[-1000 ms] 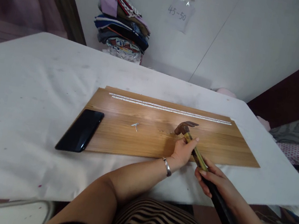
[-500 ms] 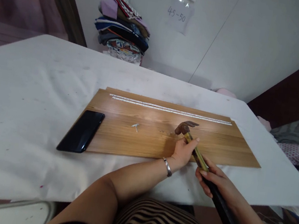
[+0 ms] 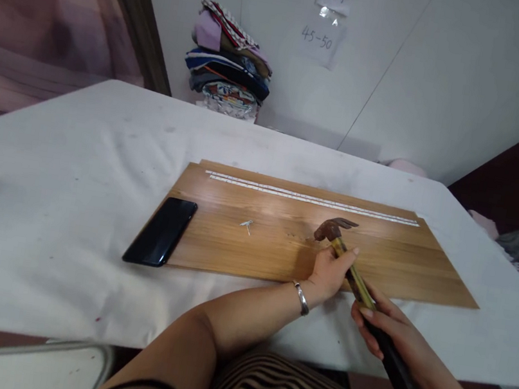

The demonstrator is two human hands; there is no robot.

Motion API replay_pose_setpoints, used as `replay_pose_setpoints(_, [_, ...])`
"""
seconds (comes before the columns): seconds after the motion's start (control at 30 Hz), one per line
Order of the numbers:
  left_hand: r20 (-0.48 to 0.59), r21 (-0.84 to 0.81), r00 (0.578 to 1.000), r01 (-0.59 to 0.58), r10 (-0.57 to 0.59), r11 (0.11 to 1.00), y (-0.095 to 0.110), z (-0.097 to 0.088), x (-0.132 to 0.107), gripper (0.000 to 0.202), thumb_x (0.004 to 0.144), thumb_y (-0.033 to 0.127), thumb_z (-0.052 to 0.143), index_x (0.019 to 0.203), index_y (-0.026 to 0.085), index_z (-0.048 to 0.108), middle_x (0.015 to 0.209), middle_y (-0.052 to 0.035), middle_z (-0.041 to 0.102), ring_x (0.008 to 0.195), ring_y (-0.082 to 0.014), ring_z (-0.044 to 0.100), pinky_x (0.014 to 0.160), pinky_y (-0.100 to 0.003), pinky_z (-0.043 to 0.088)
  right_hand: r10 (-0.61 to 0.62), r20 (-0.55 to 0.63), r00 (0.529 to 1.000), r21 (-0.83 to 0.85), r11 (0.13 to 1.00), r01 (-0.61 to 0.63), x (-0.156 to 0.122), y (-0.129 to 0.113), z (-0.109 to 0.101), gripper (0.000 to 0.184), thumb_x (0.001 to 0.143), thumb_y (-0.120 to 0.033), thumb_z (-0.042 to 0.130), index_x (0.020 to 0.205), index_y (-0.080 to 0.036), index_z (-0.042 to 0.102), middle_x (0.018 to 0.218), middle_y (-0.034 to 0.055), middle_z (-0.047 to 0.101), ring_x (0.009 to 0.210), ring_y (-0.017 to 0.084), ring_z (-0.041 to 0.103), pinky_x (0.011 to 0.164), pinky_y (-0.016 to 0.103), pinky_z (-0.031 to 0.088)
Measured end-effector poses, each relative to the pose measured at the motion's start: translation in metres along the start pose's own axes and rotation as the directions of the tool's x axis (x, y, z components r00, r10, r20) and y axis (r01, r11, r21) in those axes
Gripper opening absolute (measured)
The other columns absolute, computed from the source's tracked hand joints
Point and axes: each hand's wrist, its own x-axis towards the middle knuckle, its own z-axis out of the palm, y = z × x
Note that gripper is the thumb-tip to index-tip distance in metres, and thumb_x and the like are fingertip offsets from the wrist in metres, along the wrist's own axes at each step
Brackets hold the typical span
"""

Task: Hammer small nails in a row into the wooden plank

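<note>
A claw hammer (image 3: 359, 286) with a rusty head and a yellow and black handle slants over the wooden board (image 3: 226, 251). My left hand (image 3: 330, 271), a bracelet at its wrist, is closed on the handle just below the head. Lower down the same handle, my right hand (image 3: 379, 323) has its fingers wrapped around it. Several small nails (image 3: 247, 224) lie in a little group on the board, left of the hammer. Small dark marks show on the wood beside the hammer head; whether any is a nail I cannot tell.
A black phone (image 3: 161, 232) rests over the board's left edge. Two white measuring strips (image 3: 312, 199) run along its far side. The table has a white cloth (image 3: 69, 192). Folded fabrics (image 3: 231, 60) are stacked against the wall behind, near handwritten paper signs (image 3: 320, 41).
The whole view has shifted, so the scene sits farther right and slightly lower. Both hands keep their hold on the hammer, which stays in about the same place over the board.
</note>
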Motion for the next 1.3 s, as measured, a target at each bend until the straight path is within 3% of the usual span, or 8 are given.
replay_pose_setpoints(0.4, [-0.028, -0.055, 0.998, 0.045, -0.047, 0.997, 0.0074, 0.0005, -0.0030, 0.037, 0.070, 0.049, 0.072, 0.062, 0.018, 0.054, 0.058, 0.0029, 0.047, 0.064, -0.0120, 0.045, 0.069, -0.027, 0.042, 0.022, -0.010, 1.000, 0.013, 1.000, -0.021, 0.0008, 0.0045, -0.0016, 0.081, 0.081, -0.037, 0.067, 0.152, -0.031, 0.028, 0.076, -0.0020, 0.056, 0.043, 0.005, 0.044, 0.035, 0.016, 0.033])
replay_pose_setpoints(0.73, [-0.035, -0.003, 0.999, 0.033, -0.033, 0.999, 0.0009, -0.0061, 0.0005, 0.041, 0.070, 0.052, 0.071, 0.061, 0.018, 0.050, 0.058, 0.0045, 0.045, 0.058, -0.0096, 0.040, 0.058, -0.024, 0.034, 0.009, 0.003, 1.000, 0.035, 0.999, -0.009, 0.0042, 0.0009, 0.0058, 0.086, 0.079, -0.034, 0.067, 0.154, -0.029, 0.026, 0.071, -0.0036, 0.055, 0.041, 0.006, 0.046, 0.034, 0.016, 0.034])
replay_pose_setpoints(1.3, [-0.040, 0.032, 0.998, 0.053, -0.052, 0.998, 0.0085, -0.0090, -0.0033, 0.045, 0.069, 0.056, 0.072, 0.062, 0.017, 0.050, 0.058, 0.0046, 0.045, 0.059, -0.0093, 0.040, 0.058, -0.024, 0.034, 0.002, 0.005, 1.000, 0.056, 0.998, -0.003, 0.0062, 0.0028, 0.0074, 0.088, 0.077, -0.035, 0.069, 0.154, -0.028, 0.026, 0.070, -0.0039, 0.056, 0.041, 0.006, 0.046, 0.034, 0.016, 0.035])
